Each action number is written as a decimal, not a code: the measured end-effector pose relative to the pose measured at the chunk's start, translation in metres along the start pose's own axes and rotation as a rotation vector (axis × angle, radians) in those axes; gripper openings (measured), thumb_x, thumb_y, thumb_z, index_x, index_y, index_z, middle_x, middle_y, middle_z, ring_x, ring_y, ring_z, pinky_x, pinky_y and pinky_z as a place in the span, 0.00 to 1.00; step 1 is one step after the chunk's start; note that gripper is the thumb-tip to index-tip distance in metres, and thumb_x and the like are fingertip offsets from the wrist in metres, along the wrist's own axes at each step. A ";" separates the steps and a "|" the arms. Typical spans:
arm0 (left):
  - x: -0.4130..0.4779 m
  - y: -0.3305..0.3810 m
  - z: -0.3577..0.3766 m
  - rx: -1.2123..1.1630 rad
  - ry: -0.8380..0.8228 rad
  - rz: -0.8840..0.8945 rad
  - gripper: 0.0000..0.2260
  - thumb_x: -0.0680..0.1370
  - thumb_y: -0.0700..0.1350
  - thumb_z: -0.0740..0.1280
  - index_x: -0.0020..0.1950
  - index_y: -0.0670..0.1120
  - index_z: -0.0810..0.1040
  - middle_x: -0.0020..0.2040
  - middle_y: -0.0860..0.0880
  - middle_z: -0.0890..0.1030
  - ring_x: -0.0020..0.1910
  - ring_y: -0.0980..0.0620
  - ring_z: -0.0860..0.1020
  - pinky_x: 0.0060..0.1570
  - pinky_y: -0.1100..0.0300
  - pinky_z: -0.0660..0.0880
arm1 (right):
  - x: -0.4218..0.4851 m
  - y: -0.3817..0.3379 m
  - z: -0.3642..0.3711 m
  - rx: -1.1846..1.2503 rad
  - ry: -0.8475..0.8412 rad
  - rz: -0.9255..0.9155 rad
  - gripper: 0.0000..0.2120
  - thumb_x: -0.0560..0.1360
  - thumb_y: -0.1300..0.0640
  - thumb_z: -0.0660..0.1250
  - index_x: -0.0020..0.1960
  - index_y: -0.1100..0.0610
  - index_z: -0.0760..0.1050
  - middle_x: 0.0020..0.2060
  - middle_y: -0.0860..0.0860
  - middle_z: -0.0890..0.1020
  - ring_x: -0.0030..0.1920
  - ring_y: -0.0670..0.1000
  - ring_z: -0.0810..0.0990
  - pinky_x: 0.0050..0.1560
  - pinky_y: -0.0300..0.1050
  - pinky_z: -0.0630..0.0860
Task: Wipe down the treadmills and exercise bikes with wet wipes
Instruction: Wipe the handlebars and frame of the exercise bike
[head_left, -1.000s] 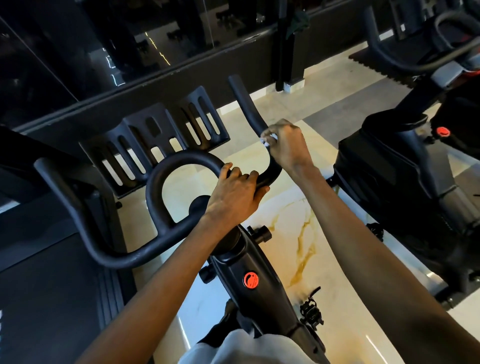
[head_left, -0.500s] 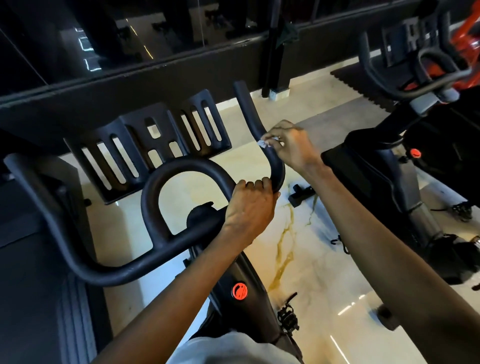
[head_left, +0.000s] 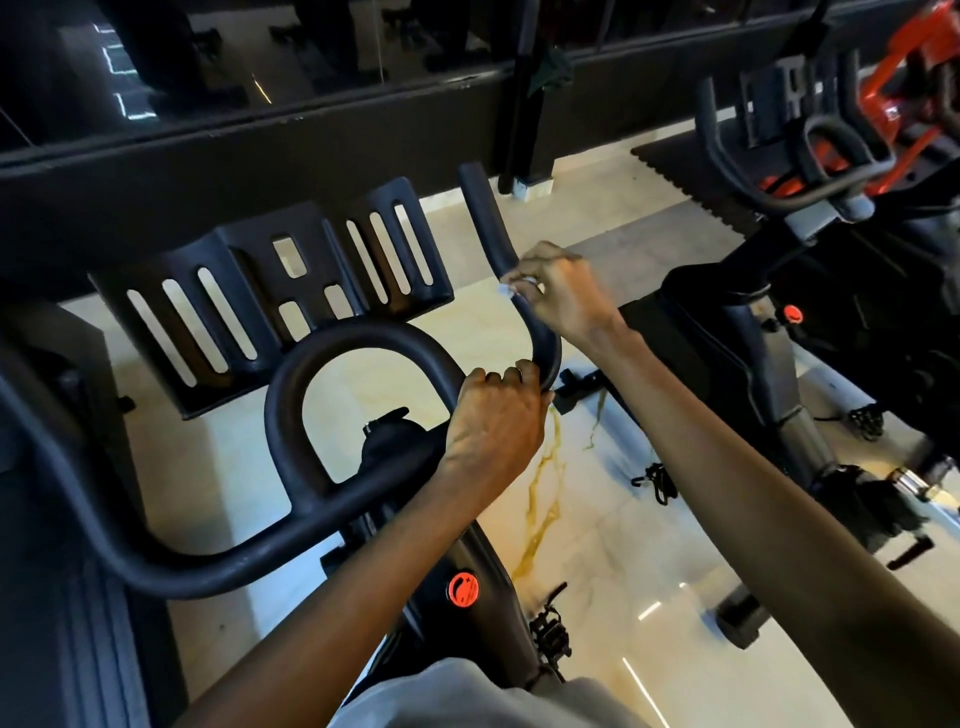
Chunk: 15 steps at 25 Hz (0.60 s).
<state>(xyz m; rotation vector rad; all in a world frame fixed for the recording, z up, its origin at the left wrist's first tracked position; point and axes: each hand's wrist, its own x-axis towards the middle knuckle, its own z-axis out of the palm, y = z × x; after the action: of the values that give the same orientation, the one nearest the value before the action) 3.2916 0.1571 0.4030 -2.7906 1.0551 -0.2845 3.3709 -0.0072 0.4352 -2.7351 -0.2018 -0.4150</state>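
Centre-right of frame, right hand pinches a small white wipe between thumb and fingertips and presses it onto the inner side of the right horn of the bar, about midway up. Just below, at frame centre, left hand is clamped round the same bar at the bend where horn meets cross tube, likely to steady it. Bar belongs to the near bike, whose post runs down to lower centre. Slotted tray sits behind the bar loop, upper left of centre. Step in hand: wiping this bike's handlebar, right horn section. Neither hand is on the horn tip, the centre loop or the left horn at lower left, and I can't tell if those are wiped already. Next move, my guess: slide the wipe along the horn with firm wrap-round pressure, up to the tip or down to the bend. Left hand would need to shift off the bend so that patch gets cleaned too. At right of frame a second bike stands well apart across pale floor. Dark ribbed deck at lower left may be a treadmill, not sure.
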 end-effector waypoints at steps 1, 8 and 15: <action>0.002 0.000 -0.002 -0.030 -0.040 0.007 0.19 0.85 0.56 0.55 0.63 0.43 0.75 0.42 0.50 0.83 0.37 0.50 0.82 0.41 0.55 0.72 | 0.011 -0.005 0.005 0.000 0.027 -0.007 0.09 0.78 0.64 0.67 0.55 0.59 0.84 0.52 0.55 0.81 0.49 0.53 0.81 0.54 0.43 0.76; 0.019 -0.006 -0.005 -0.129 -0.088 0.038 0.26 0.86 0.56 0.49 0.75 0.37 0.63 0.54 0.45 0.83 0.46 0.44 0.83 0.35 0.55 0.65 | -0.010 0.009 0.003 0.164 0.087 0.173 0.07 0.76 0.59 0.72 0.52 0.51 0.85 0.49 0.48 0.83 0.48 0.47 0.82 0.53 0.45 0.80; 0.028 -0.011 -0.005 -0.249 -0.154 0.034 0.26 0.86 0.58 0.51 0.73 0.38 0.65 0.49 0.44 0.84 0.45 0.41 0.83 0.36 0.55 0.65 | 0.024 -0.001 0.016 0.353 0.305 0.334 0.04 0.75 0.60 0.73 0.49 0.54 0.85 0.48 0.48 0.86 0.47 0.44 0.83 0.51 0.34 0.79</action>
<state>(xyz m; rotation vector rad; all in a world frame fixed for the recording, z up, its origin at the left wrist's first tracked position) 3.3180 0.1464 0.4131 -2.9463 1.1717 0.0712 3.3972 0.0021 0.4290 -2.2678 0.2382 -0.6242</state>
